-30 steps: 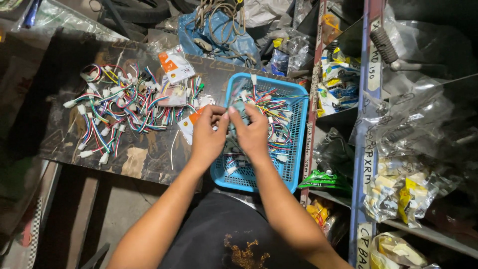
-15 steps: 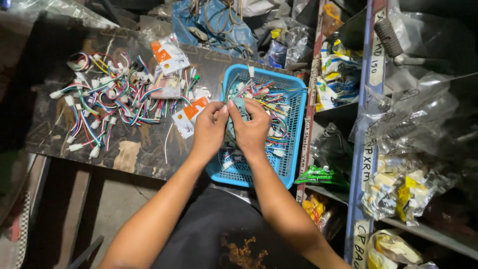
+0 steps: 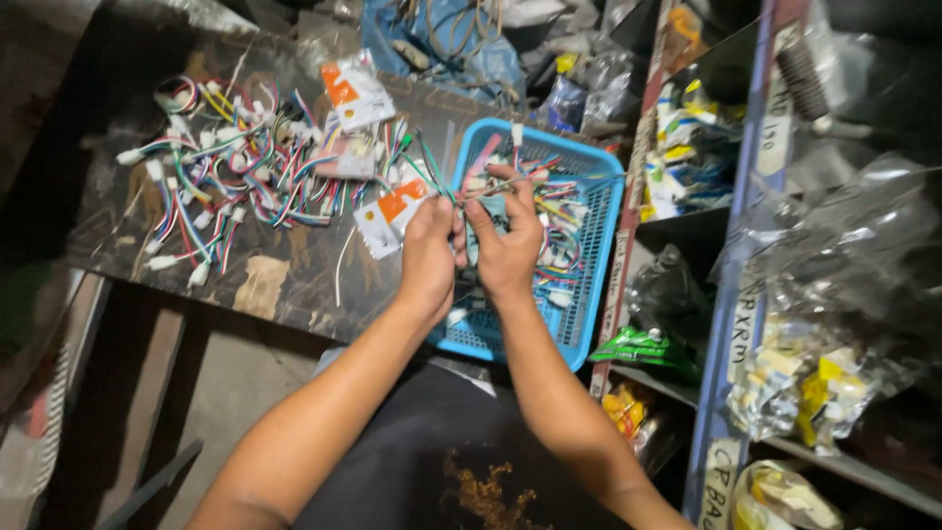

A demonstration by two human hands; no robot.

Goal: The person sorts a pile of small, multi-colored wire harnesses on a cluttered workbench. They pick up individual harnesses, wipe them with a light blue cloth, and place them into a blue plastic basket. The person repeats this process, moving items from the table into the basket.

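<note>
My left hand (image 3: 429,250) and my right hand (image 3: 507,240) are held close together over the blue plastic basket (image 3: 595,294). Between their fingertips they pinch a short wire connector (image 3: 486,186) with thin coloured leads. The basket holds several more wire connectors (image 3: 561,226) with white plugs. Left of my hands, a heap of coloured wire connectors (image 3: 240,177) lies spread on the dark worktop (image 3: 294,285), with small orange-and-white packets (image 3: 388,211) beside it.
A blue bag (image 3: 442,39) with cables sits behind the basket. On the right, shelves (image 3: 731,324) hold clear plastic bags (image 3: 824,363) of small parts and a green packet (image 3: 643,344). Below the worktop's front edge is the floor (image 3: 226,383).
Both hands have stayed together over the basket, working the same connector; the fingers have shifted slightly. The camera view has drifted, so the heap sits nearer the middle.
</note>
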